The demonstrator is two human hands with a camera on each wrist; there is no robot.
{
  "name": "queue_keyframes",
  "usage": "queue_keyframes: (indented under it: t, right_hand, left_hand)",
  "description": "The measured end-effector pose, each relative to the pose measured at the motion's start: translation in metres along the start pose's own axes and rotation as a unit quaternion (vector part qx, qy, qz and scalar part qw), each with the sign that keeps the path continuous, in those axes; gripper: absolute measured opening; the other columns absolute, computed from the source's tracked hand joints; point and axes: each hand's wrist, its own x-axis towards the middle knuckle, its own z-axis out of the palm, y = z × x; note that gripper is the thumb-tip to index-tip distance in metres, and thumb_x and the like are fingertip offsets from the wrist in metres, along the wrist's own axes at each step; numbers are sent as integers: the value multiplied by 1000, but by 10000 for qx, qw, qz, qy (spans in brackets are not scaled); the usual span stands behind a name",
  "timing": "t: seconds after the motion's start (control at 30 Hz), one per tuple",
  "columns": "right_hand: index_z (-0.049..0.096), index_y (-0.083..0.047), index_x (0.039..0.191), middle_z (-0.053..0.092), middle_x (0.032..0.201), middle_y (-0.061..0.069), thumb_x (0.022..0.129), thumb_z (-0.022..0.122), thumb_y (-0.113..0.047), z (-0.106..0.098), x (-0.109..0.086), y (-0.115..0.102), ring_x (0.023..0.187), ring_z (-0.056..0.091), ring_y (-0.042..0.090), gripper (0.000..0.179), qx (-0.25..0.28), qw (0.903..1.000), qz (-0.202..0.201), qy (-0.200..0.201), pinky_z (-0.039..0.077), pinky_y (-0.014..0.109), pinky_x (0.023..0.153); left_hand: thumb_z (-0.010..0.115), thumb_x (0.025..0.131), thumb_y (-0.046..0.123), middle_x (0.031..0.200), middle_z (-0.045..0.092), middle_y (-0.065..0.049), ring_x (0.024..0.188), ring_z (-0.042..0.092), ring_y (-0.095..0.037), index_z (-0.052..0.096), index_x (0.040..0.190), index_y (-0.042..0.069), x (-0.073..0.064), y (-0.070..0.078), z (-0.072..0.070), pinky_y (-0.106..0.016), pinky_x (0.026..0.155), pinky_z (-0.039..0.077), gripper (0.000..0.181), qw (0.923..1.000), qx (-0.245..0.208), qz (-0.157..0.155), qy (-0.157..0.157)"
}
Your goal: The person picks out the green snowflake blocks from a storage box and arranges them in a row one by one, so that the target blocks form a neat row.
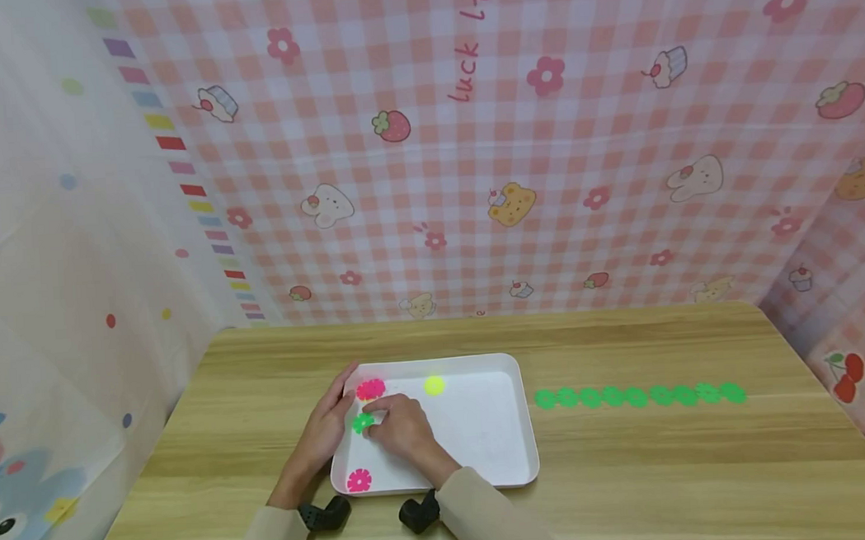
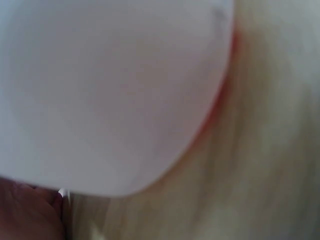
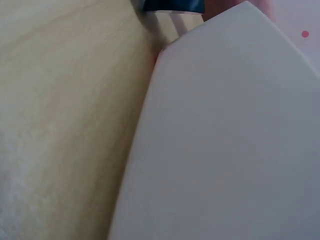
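A white tray [image 1: 480,432] lies on the table in the head view. My left hand [image 1: 323,433] holds its left wall, thumb over the rim and fingers along the outside. Inside the tray's left part, my right hand [image 1: 403,429] has thumb and index finger at a green flower-shaped piece [image 1: 363,424], pinching it. Pink flower pieces [image 1: 370,389] lie at the back left corner, and another pink piece [image 1: 359,480] at the front left. A yellow piece [image 1: 434,385] is near the back wall. Both wrist views mostly show the blurred tray wall [image 2: 110,90].
To the right of the tray, several green flower pieces [image 1: 637,397] form a row on the wooden table [image 1: 639,489]. Black wrist devices [image 1: 420,514] sit at the tray's front edge. A pink checked cloth [image 1: 456,169] hangs behind the table.
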Motion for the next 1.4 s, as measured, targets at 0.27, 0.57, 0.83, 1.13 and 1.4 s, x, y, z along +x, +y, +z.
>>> queue_keyframes:
  t: [0.27,0.57,0.83,1.13,1.4]
  right_hand:
    - [79,-12,101,53,57,-4,78,82,-8,0,0,0,52,44,9,24,111,9999,105,50,35,20,48]
    - [75,-13,92,52,59,-3,76,84,-8,1,0,0,55,46,10,18,2,9998,173,20,36,21,50]
    - [70,-12,87,53,61,-3,75,83,-6,1,-1,0,55,47,10,19,57,9999,78,97,37,21,50]
    - [67,-12,87,52,62,-2,75,83,-6,2,-2,0,55,46,11,21,31,9999,-7,105,37,22,50]
    - [62,-12,85,53,75,-3,74,82,-4,1,-2,0,67,48,11,24,-52,9997,-191,168,41,23,59]
  left_hand:
    - [31,109,15,163,22,-10,152,16,-29,27,157,16,-1,2,1,-52,123,10,49,10000,-29,70,31]
    - [31,108,14,163,23,-9,151,17,-28,29,157,17,-1,-1,2,-51,123,11,49,9999,-83,-54,126]
    - [32,108,14,163,23,-9,151,17,-28,29,157,16,-1,-1,2,-51,123,10,49,9999,-50,-29,144]
    - [32,108,14,163,23,-10,151,17,-29,29,156,15,0,-1,1,-51,123,11,48,9999,-42,12,117]
    - [31,109,15,164,21,-9,151,15,-28,28,157,15,0,-1,1,-50,123,11,48,9999,-83,1,75]
